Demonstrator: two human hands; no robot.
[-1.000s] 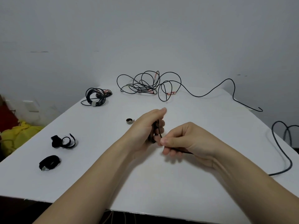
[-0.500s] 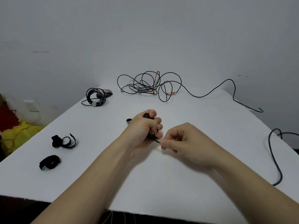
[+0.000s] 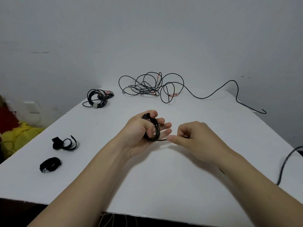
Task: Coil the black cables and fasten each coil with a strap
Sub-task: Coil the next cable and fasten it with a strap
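My left hand [image 3: 144,128] holds a small coil of black cable [image 3: 154,128] wound round its fingers, above the middle of the white table [image 3: 164,185]. My right hand [image 3: 193,138] pinches the same cable just right of the coil; the cable runs on under my right forearm to a loose length [image 3: 285,163] off the table's right edge. Two black straps lie at the left: one partly unrolled [image 3: 64,143], one rolled [image 3: 50,164]. At the far left lies a finished coil [image 3: 96,99] with a grey strap. A tangled black cable [image 3: 150,86] lies at the far edge.
A strand of the tangle [image 3: 236,90] trails over the table's far right corner. A yellow bag [image 3: 19,136] sits on the floor left of the table. A grey wall stands behind.
My left hand has turned palm up and spread its fingers, showing the coil. My right hand has shifted right along the cable, and the loose length at the right edge has drawn in.
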